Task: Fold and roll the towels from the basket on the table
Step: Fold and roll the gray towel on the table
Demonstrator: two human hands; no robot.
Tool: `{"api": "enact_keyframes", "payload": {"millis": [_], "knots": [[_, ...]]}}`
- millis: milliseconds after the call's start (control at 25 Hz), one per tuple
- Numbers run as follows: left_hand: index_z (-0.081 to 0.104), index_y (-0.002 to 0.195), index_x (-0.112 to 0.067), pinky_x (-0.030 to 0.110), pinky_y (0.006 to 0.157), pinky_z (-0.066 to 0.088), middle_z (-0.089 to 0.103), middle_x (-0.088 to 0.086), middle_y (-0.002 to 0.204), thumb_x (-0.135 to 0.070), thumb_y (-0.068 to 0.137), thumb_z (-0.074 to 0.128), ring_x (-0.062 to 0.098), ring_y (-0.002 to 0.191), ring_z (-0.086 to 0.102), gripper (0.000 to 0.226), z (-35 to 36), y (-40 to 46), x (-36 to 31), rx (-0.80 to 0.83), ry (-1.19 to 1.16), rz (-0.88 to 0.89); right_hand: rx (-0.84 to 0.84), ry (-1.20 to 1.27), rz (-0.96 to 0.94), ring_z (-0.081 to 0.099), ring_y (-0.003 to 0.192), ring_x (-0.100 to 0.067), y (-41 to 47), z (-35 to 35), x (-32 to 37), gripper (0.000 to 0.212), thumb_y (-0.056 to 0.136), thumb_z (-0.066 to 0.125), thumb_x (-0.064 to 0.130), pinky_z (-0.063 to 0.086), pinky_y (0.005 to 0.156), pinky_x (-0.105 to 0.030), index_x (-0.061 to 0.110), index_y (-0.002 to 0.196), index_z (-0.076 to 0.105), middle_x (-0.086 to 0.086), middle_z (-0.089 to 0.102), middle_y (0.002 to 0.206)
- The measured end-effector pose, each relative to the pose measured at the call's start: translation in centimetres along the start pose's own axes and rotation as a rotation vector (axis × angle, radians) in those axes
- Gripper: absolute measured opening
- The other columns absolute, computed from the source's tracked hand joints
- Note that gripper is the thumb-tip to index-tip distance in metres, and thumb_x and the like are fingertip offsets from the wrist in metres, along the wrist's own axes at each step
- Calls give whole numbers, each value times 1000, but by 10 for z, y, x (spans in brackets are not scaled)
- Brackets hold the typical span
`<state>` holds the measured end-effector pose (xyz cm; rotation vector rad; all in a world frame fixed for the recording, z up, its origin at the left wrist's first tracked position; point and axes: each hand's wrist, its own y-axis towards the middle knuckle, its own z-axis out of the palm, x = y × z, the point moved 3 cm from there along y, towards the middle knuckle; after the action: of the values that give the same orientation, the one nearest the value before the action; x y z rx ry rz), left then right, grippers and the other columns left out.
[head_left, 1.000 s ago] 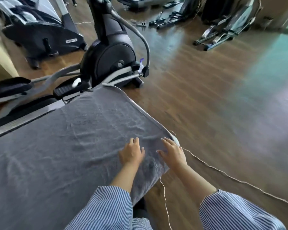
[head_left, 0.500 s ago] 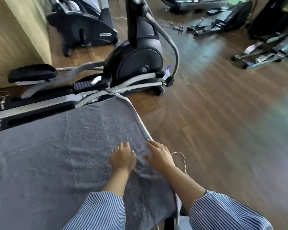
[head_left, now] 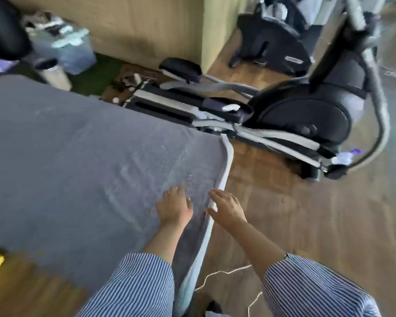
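On the tabletop (head_left: 224,165), a large grey towel (head_left: 82,156) lies spread flat and covers nearly the whole surface, its right edge running along the pale rim. The left hand (head_left: 174,208) rests palm down on the towel near that edge, its grip released, fingers straight and pressed on the cloth. The right hand (head_left: 226,208) lies just beside it at the rim, fingers extended and touching the edge, grasping nothing. Both forearms come out of blue-and-white striped sleeves (head_left: 137,287). A thin white cord (head_left: 217,274) trails over the wooden floor (head_left: 318,225) below the right arm. Beyond the tabletop stands a black elliptical trainer (head_left: 302,115), with a clear plastic bin (head_left: 64,49) against the wall at upper left. The picture is somewhat blurred.
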<state>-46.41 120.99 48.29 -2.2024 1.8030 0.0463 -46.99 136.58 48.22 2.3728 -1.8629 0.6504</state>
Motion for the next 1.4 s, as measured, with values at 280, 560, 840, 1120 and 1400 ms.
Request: {"api": "enact_keyframes", "payload": {"millis": [280,560,840,1120,1400], "knots": [[46,130,-22,39,86,45,47,2,128,-36,93,47,23,119,48,40,-9,11,50,-60,-40,-218,17,14,-174,28,137,-15,52,-13,42,54,91,52,34,18,113,-31,21,141,35,2,34,148],[42,135,-23,37,89,45,44,0,134,-39,95,42,19,121,46,42,-3,11,69,-110,-37,-415,128,-39,-298,25,138,-14,104,-10,58,52,94,46,36,15,112,-29,23,143,33,5,29,151],[63,110,-8,39,73,55,62,12,103,-38,83,48,33,95,64,43,19,1,60,-365,-214,-578,253,-82,-656,43,126,-23,184,-8,26,48,90,52,35,27,105,-37,17,134,46,1,43,140],[64,86,-25,36,57,53,65,1,85,-47,75,49,26,72,67,29,49,-86,-8,-315,-134,-762,309,-182,-940,65,88,-32,237,-41,-47,35,74,63,32,51,72,-45,8,100,67,-11,65,105],[62,81,-28,33,61,44,61,-11,81,-69,78,48,16,78,63,43,78,-154,-40,-247,-107,-860,378,-121,-1038,57,73,-24,264,-57,-93,12,86,61,19,48,65,-36,7,85,62,-4,56,84]]}}
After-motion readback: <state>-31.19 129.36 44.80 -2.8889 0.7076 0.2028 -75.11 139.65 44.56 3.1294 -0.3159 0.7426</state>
